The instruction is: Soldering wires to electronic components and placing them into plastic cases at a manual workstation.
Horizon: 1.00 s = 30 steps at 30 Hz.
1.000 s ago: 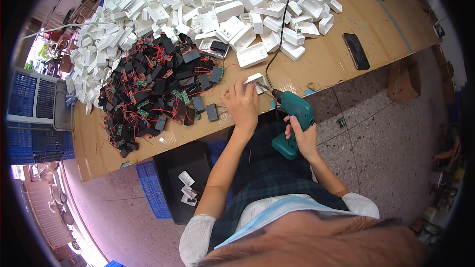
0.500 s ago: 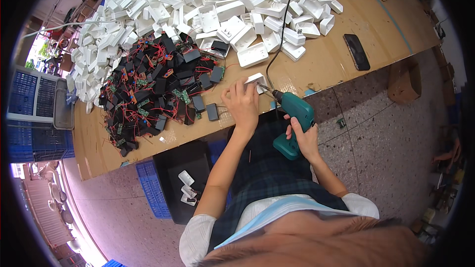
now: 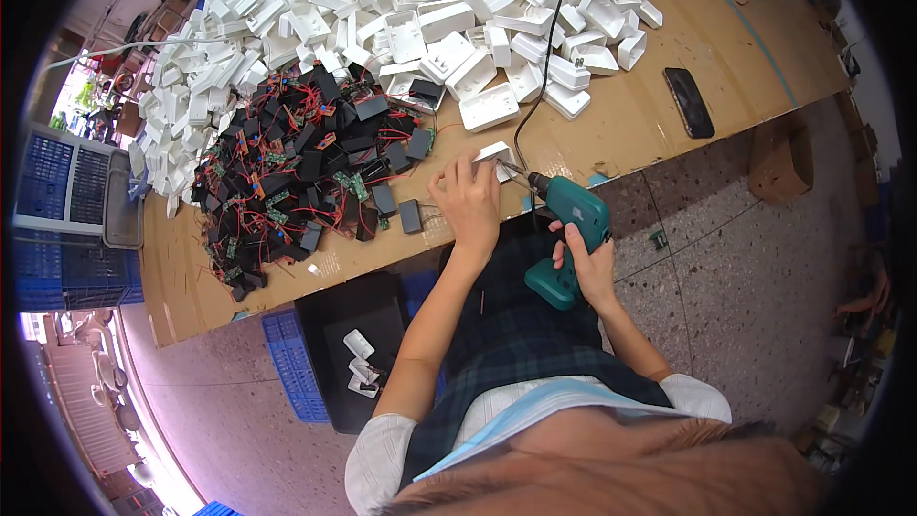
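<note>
My right hand is wrapped round the handle of a green cordless drill. The drill's bit points left into a small white plastic housing near the table's front edge. My left hand holds that housing from its left side, fingers bent over it. What lies inside the housing is mostly hidden by the fingers and the bit. Just left of my left hand lies a small black box with a thin wire. A white open housing rests on the table beyond my hands.
A heap of white housings covers the far table. In front of it is a pile of black boxes with red wires and green boards. A black cable runs down from a power strip. A phone lies right; below stands a black bin.
The drill has shifted very slightly to the right, its bit still at the white housing. My left hand has hardly moved.
</note>
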### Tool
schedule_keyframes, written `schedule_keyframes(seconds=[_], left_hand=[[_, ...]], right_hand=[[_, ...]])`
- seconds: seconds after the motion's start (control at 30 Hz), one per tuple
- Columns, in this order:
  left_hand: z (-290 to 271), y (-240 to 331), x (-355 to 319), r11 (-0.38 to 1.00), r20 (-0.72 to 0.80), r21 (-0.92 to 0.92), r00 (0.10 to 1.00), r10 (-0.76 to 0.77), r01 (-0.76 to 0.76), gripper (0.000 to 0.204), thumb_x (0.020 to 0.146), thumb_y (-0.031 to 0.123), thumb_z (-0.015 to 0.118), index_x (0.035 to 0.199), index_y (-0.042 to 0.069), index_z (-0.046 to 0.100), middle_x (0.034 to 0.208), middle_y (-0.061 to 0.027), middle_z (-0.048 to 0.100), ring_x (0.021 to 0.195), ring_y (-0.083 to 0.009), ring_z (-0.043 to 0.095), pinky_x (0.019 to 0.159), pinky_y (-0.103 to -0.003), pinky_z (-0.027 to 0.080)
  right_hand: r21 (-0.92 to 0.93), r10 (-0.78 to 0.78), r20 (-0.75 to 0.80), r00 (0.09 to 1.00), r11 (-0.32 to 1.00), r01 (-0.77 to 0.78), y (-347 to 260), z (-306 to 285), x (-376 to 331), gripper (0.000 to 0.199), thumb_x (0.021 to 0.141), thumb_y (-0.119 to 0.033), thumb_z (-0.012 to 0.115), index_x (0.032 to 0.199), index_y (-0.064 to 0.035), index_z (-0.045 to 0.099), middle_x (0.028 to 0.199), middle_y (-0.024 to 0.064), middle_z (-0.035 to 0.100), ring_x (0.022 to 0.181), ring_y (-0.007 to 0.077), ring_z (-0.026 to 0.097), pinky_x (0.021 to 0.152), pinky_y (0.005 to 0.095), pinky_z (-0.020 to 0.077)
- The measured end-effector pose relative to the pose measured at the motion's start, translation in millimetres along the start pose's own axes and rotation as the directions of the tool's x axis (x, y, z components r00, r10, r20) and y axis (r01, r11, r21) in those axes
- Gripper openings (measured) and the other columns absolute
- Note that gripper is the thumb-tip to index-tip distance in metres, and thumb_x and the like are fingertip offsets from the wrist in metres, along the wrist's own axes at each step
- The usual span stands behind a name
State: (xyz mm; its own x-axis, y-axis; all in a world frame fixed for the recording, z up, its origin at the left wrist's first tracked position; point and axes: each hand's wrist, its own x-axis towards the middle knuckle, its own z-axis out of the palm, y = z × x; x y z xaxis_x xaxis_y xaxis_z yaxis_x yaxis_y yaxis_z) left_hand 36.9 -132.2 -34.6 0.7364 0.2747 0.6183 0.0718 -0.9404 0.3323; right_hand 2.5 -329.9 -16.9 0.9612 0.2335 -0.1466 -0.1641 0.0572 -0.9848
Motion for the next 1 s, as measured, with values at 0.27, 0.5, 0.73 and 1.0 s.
schedule_keyframes(seconds=[0.27,0.5,0.73,1.0], left_hand=[[2,-1,0,1.000,-0.007,0.020,1.000,0.016,-0.015,0.010,0.080,0.014,0.076,0.089,0.012,0.072,0.112,-0.0015,0.064,0.105,-0.0218,0.059,0.096,-0.043,0.037],[2,0,1,0.999,-0.011,0.038,1.000,0.020,-0.020,0.010,0.080,0.014,0.077,0.089,0.012,0.072,0.111,-0.0015,0.064,0.104,-0.0217,0.059,0.096,-0.043,0.037],[2,0,0,0.999,-0.003,0.042,1.000,0.023,-0.022,0.011,0.080,0.015,0.077,0.089,0.011,0.072,0.112,-0.0016,0.064,0.104,-0.0215,0.059,0.096,-0.043,0.037],[1,0,0,0.999,-0.003,0.035,1.000,0.026,-0.026,0.011,0.079,0.014,0.077,0.088,0.011,0.072,0.113,-0.0018,0.064,0.104,-0.0215,0.059,0.096,-0.044,0.036]], right_hand=[[-0.002,0.011,-0.006,1.000,1.000,-0.011,1,0,0,0.031,0.103,-0.023,0.058,0.118,0.0042,0.061,0.100,0.0109,0.067,0.062,0.0118,0.060,0.053,0.0262,0.0492],[0.011,0.020,-0.009,1.000,1.000,-0.020,5,-1,1,0.029,0.103,-0.022,0.058,0.114,0.0044,0.062,0.097,0.0108,0.067,0.062,0.0127,0.060,0.054,0.0266,0.0493],[-0.025,0.048,-0.007,0.999,0.999,-0.048,6,-3,0,0.030,0.103,-0.025,0.059,0.107,0.0046,0.063,0.092,0.0108,0.066,0.062,0.0133,0.061,0.054,0.0278,0.0500],[0.014,0.013,-0.041,0.999,1.000,-0.013,0,2,0,0.031,0.103,-0.026,0.059,0.096,0.0040,0.063,0.082,0.0083,0.064,0.061,0.0131,0.061,0.054,0.0282,0.0501]])
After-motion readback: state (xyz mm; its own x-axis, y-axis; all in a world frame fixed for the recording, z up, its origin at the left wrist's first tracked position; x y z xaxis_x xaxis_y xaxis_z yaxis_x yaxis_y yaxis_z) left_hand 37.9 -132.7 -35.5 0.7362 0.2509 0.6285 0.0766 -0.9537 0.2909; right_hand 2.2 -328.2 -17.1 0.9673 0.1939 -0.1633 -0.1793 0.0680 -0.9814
